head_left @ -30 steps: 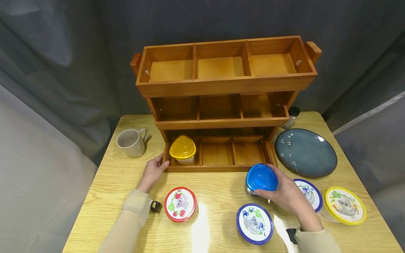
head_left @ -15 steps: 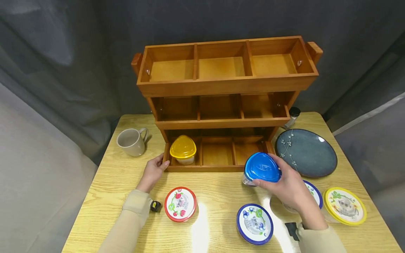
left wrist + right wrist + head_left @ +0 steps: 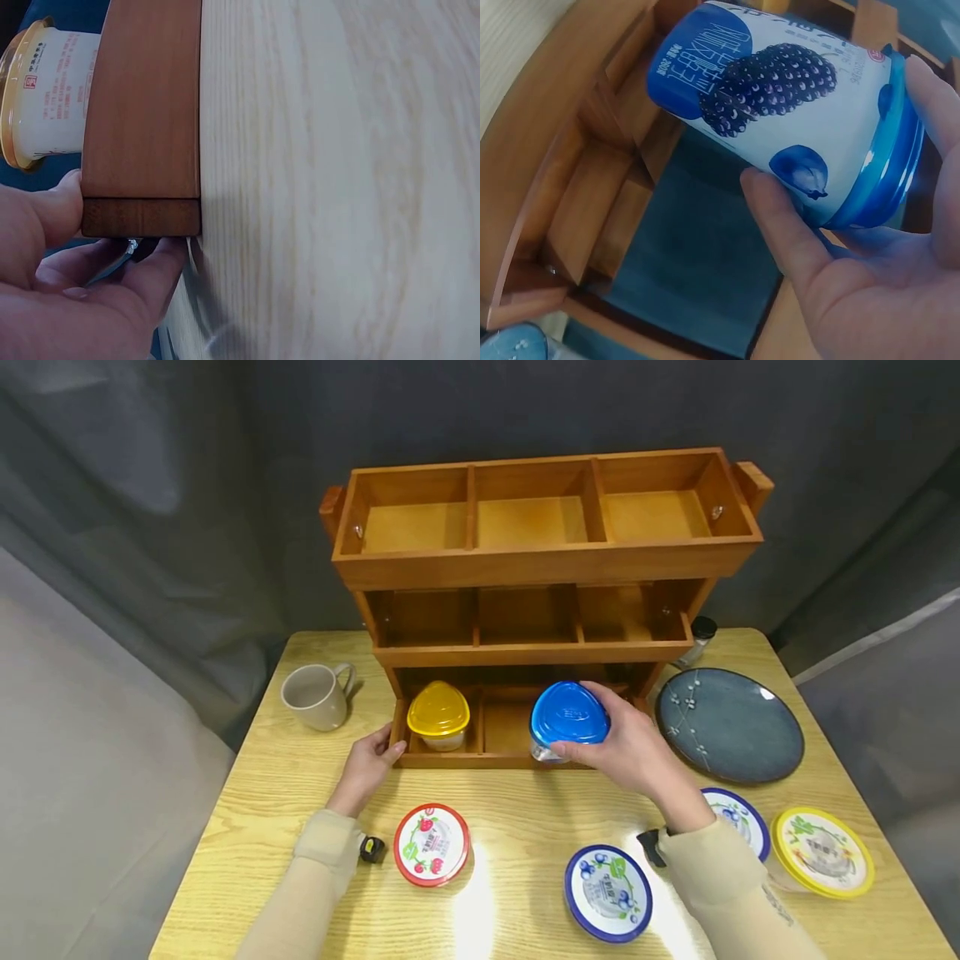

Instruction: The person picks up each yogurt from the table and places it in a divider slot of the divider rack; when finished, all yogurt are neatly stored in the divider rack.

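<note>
My right hand (image 3: pixel 633 743) grips a yogurt cup with a blue three-cornered lid (image 3: pixel 568 714), fingers and thumb around it near the lid. In the head view the cup overlaps the middle and right compartments of the bottom tier. A blackberry shows on the cup's white side (image 3: pixel 780 90) in the right wrist view. At the left front corner of the three-tier wooden organizer (image 3: pixel 547 566), my left hand (image 3: pixel 366 768) holds the bottom tier's wall, thumb on one side and fingers on another. A yellow-lidded cup (image 3: pixel 438 710) sits in the bottom left compartment beside it.
A red-rimmed tub (image 3: pixel 431 845), a blue-rimmed tub (image 3: pixel 607 893), another blue-rimmed tub (image 3: pixel 738 818) and a yellow-rimmed tub (image 3: pixel 823 852) stand in front. A beige mug (image 3: pixel 315 697) is left; a dark plate (image 3: pixel 731 727) and black-capped jar (image 3: pixel 701 631) are right.
My right hand has carried the blue-lidded cup left and away from me, from in front of the organizer's right side to over its bottom tier. My left hand has kept its place.
</note>
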The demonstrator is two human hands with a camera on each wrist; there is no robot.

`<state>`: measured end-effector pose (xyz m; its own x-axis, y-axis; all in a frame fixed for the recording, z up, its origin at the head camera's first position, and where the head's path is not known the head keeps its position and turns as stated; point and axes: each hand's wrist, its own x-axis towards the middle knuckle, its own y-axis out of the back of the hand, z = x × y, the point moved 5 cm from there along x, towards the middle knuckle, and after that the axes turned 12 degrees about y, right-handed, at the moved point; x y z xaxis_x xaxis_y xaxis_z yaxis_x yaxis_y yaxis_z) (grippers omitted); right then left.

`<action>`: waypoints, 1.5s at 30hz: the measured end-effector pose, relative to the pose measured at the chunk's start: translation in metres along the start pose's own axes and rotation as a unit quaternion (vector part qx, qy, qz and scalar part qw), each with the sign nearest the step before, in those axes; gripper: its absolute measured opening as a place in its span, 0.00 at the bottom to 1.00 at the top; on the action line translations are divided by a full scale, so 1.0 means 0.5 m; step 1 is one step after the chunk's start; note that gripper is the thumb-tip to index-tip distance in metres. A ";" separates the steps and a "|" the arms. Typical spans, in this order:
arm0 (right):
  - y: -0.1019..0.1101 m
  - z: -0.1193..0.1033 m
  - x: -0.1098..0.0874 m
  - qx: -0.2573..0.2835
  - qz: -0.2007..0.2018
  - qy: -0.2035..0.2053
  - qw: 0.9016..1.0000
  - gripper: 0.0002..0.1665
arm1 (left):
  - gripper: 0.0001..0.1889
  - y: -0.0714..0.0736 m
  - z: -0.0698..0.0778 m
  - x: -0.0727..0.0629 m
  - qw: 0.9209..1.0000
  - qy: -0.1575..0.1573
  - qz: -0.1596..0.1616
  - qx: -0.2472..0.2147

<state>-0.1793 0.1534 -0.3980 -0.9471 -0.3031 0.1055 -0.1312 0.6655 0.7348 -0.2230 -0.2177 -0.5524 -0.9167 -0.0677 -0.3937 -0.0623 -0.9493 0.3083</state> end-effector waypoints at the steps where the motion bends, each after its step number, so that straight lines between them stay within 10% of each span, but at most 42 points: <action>1: -0.004 0.002 0.007 0.006 -0.003 0.000 1.000 0.60 | 0.29 -0.001 0.000 0.000 1.000 0.001 0.000 -0.002; 27: -0.098 0.051 0.133 0.020 -0.061 -0.034 0.997 0.65 | 0.30 0.002 -0.006 0.004 1.000 0.006 0.004 0.003; 45: -0.134 0.067 0.145 0.006 -0.082 -0.050 0.995 0.65 | 0.30 0.001 -0.009 0.007 1.000 0.008 0.005 0.009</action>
<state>-0.2489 0.1097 -0.4620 -0.9367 -0.3401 -0.0829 -0.2899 0.6210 0.7282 -0.2243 -0.2198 -0.5573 -0.9110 -0.0823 -0.4041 -0.0599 -0.9431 0.3270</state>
